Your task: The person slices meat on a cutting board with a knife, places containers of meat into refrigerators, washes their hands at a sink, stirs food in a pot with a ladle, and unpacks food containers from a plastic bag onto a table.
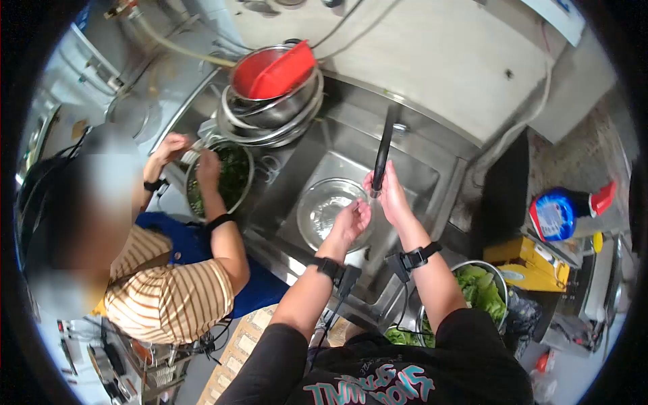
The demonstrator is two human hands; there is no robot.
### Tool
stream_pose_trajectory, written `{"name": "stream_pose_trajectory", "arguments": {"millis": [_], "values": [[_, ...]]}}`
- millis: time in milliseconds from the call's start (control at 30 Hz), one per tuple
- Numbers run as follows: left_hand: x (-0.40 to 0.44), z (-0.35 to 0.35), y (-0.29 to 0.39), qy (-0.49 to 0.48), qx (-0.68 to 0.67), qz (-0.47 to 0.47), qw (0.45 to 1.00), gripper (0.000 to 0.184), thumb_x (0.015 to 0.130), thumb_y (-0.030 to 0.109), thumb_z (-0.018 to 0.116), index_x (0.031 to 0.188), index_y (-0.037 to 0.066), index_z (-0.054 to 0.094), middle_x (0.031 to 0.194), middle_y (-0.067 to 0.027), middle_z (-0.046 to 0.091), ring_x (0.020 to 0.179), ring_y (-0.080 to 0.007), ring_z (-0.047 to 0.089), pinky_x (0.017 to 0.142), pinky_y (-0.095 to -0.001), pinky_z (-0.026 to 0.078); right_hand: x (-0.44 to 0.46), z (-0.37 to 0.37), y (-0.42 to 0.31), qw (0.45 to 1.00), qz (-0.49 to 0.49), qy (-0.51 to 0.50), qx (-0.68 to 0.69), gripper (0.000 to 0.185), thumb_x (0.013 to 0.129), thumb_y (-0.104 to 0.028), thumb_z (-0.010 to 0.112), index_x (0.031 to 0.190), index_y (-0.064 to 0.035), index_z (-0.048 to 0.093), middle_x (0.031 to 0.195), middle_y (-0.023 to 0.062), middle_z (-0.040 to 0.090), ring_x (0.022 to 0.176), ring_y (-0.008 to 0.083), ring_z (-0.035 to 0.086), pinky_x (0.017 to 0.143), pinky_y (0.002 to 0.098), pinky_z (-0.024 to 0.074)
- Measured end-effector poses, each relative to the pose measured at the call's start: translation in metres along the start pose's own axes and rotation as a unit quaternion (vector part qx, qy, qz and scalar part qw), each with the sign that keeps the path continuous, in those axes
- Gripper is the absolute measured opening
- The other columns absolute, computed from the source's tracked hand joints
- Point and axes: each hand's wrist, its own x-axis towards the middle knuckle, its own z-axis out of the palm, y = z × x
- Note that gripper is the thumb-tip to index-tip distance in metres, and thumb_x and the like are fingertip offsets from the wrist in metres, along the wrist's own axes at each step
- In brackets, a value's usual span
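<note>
Over the steel sink (432,169), my left hand (352,220) is palm up with its fingers loosely curled, and I see nothing in it. My right hand (391,194) is beside the lower end of a black faucet spout (385,145), fingers stretched out and holding nothing. Whether its fingers touch the spout I cannot tell. Below my hands a round bowl (312,226) with water in it rests in the basin, partly hidden by my left hand. Both wrists carry dark straps with small devices.
At my left a person in a striped shirt (169,297) has both hands over a pot of leafy greens (233,172). Stacked metal bowls (287,111) with a red basket (287,71) stand behind. Lettuce (480,290) fills a container at my right, near a blue spray bottle (555,214).
</note>
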Motion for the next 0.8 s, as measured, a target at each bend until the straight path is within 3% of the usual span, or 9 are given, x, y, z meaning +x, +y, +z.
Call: {"name": "stream_pose_trajectory", "arguments": {"millis": [133,267,300,367,433,533,633,700,800], "values": [[0.041,0.057,-0.035,-0.05,-0.019,-0.035,0.998,0.016,0.092,0.009,0.038,0.096,0.01,0.053,0.081,-0.0036,0.058,0.077,-0.017,0.06,0.065,-0.0333,0.053,-0.021,-0.038,-0.014,0.998,-0.021,0.065,0.015,0.052,0.091,-0.051,0.031,0.077,-0.0073,0.057,0.071,0.0016,0.056,0.069,0.0108,0.05,0.066,0.0246,0.038],[0.077,0.094,-0.057,-0.044,0.098,0.002,0.994,0.018,0.092,0.02,0.043,0.087,0.009,0.056,0.067,0.0022,0.056,0.047,-0.0037,0.047,0.041,-0.0132,0.039,-0.019,-0.067,-0.006,0.991,-0.036,0.092,0.085,0.04,0.091,-0.04,0.04,0.088,-0.005,0.059,0.08,0.0027,0.059,0.071,0.0099,0.054,0.061,0.0215,0.0401],[0.083,0.084,-0.044,-0.187,-0.076,-0.131,0.971,0.016,0.09,0.017,0.044,0.081,0.008,0.055,0.062,0.0001,0.054,0.046,-0.0088,0.046,0.04,-0.0197,0.039,-0.018,-0.068,0.001,0.988,-0.06,0.099,0.104,0.036,0.091,-0.037,0.043,0.091,-0.0044,0.059,0.083,0.0031,0.06,0.073,0.0099,0.054,0.062,0.0214,0.0408],[0.071,0.112,-0.051,0.017,0.015,0.001,1.0,0.014,0.086,0.017,0.048,0.076,0.008,0.052,0.056,-0.0018,0.05,0.044,-0.0152,0.046,0.041,-0.0272,0.039,-0.015,-0.075,0.028,0.975,-0.113,0.187,0.031,0.034,0.092,-0.03,0.044,0.106,-0.002,0.056,0.098,0.0046,0.059,0.087,0.0121,0.055,0.08,0.0263,0.0415],[0.085,0.084,-0.045,0.034,0.16,0.123,0.979,0.018,0.084,0.025,0.051,0.078,0.008,0.053,0.064,-0.0057,0.052,0.057,-0.0184,0.049,0.054,-0.0316,0.042,-0.023,-0.052,0.042,0.967,-0.101,0.219,-0.085,0.037,0.092,-0.031,0.041,0.115,-0.0033,0.051,0.11,0.0066,0.055,0.1,0.0152,0.051,0.089,0.0292,0.0376],[0.081,0.08,-0.041,0.066,0.442,0.304,0.842,0.034,0.085,0.039,0.051,0.078,0.006,0.053,0.069,-0.0028,0.051,0.067,-0.0139,0.044,0.065,-0.0315,0.038,-0.009,-0.034,0.063,0.978,-0.052,0.185,0.084,0.041,0.091,-0.03,0.044,0.122,-0.0046,0.043,0.119,0.0086,0.048,0.111,0.0169,0.044,0.092,0.0313,0.0355],[0.058,0.074,-0.034,0.064,0.281,0.172,0.942,0.035,0.086,0.041,0.052,0.077,0.007,0.053,0.069,-0.0017,0.05,0.065,-0.0138,0.046,0.061,-0.0316,0.04,0.024,-0.048,0.069,0.979,0.059,0.128,0.146,0.043,0.086,-0.033,0.053,0.12,-0.0069,0.046,0.111,0.0063,0.052,0.1,0.0159,0.05,0.084,0.0298,0.0412],[0.055,0.064,-0.016,-0.031,0.073,0.04,0.996,0.034,0.086,0.041,0.052,0.07,0.012,0.048,0.061,0.0019,0.045,0.051,-0.0104,0.047,0.042,-0.0229,0.039,0.055,-0.078,0.118,0.968,0.128,0.102,0.191,0.035,0.079,-0.037,0.062,0.102,-0.0102,0.057,0.088,0.0026,0.06,0.075,0.0145,0.055,0.067,0.0271,0.0449],[0.037,0.062,-0.008,0.056,0.234,0.148,0.959,0.033,0.088,0.041,0.048,0.071,0.012,0.048,0.056,0.0003,0.045,0.049,-0.0127,0.048,0.041,-0.0222,0.038,0.061,-0.054,0.103,0.963,0.183,0.055,0.19,0.029,0.076,-0.04,0.064,0.081,-0.0124,0.061,0.07,0.0005,0.06,0.062,0.0141,0.055,0.06,0.026,0.0443]]}}
